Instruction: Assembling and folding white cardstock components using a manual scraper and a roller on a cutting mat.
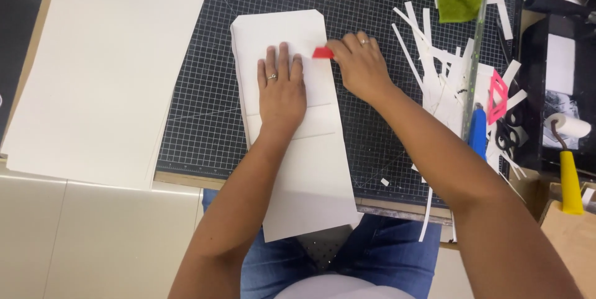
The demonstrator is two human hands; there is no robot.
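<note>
Gridded cutting mat (205,119), one folded white card (310,169) lying on it.
Left hand (281,88) presses flat and open on the card; right hand (360,63) pinches one red scraper (322,53) against its upper fold.

The folded sheet (298,131) is laid on the cutting mat (198,131), big board (105,69) left, paper strips (441,69) and ruler (475,57) piled right.

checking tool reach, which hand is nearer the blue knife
Right. The right hand holds a red tool on the white card, left of the blue knife among the scraps. The left hand lies flat on the card, farther left.
</note>
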